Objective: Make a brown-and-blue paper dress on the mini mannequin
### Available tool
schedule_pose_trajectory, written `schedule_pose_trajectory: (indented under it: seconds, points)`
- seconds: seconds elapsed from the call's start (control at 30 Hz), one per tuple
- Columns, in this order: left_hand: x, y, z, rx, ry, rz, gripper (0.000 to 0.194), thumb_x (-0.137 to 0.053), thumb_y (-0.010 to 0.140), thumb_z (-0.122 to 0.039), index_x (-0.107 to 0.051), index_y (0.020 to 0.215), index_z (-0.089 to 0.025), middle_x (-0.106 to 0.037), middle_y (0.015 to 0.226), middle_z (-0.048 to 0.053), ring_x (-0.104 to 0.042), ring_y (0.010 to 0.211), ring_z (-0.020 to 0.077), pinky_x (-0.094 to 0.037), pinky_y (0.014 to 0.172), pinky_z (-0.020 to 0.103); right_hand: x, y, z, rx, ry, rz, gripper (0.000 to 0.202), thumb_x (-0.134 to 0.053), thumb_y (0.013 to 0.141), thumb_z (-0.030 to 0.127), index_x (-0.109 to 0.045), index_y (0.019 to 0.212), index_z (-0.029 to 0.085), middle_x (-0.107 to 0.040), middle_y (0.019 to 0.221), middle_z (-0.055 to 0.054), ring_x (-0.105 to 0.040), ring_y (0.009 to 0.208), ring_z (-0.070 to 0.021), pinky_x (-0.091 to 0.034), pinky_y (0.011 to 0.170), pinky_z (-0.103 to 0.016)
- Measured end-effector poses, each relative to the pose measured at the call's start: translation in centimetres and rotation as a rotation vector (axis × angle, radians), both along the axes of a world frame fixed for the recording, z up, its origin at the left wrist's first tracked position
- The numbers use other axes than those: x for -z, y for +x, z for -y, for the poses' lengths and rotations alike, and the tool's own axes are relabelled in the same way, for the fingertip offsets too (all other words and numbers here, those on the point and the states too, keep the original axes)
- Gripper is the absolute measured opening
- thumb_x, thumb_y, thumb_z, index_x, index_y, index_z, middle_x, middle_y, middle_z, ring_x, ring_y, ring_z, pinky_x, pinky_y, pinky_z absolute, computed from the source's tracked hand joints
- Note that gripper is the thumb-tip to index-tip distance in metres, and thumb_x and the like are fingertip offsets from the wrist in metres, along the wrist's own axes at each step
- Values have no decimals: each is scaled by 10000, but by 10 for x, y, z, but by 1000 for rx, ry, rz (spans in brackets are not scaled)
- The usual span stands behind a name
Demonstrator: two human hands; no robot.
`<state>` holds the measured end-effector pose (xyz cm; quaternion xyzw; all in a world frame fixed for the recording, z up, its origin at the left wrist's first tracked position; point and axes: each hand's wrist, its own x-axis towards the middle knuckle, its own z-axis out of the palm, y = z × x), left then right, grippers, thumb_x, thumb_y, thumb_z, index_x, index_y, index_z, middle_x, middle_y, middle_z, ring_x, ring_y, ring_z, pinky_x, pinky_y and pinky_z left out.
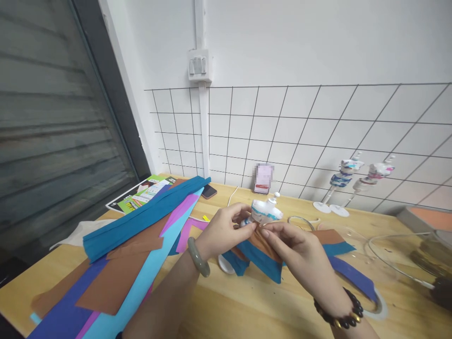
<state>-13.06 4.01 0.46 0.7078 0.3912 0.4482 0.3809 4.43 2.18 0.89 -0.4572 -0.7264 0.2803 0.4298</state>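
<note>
A small white dress form [266,210] with blue and teal marks stands on a round white base, partly hidden by cloth and hands. Brown cloth with a teal border [263,261] hangs at its waist. My left hand [226,230], with a green bangle at the wrist, is closed around the form's waist and pinches the cloth's upper edge. From the right, my right hand [298,247] pinches the same brown cloth between thumb and fingers, just below the form's torso. The fingertips of both hands are close together.
Strips of teal, brown, blue, pink and light blue material [141,226] lie at the left over a magazine [122,193]. A dark phone [209,191] is behind them. Another phone [263,181] leans on the wall grid. Two more dress forms [342,176] stand at the back right.
</note>
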Motion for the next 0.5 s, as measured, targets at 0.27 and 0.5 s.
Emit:
schedule_pose_trajectory:
  seconds: [0.27, 0.5]
  points:
    - [-4, 2, 5, 14, -15, -12, 312, -554, 821, -240, -590, 1129, -201, -670, 889, 33, -615, 878, 186, -493, 844, 348, 4, 2, -2, 50, -33, 15, 314, -549, 816, 459, -646, 696, 186, -612, 539, 2, -513, 459, -123, -408, 412, -217]
    - [-5, 2, 5, 20, 36, -40, 217, -547, 829, -218, -603, 1036, -182, -661, 900, 43, -606, 910, 192, -474, 846, 330, 3, 1, -2, 48, 4, 33, 304, -539, 837, 452, -626, 694, 198, -662, 587, -10, -582, 512, -149, -444, 450, -227]
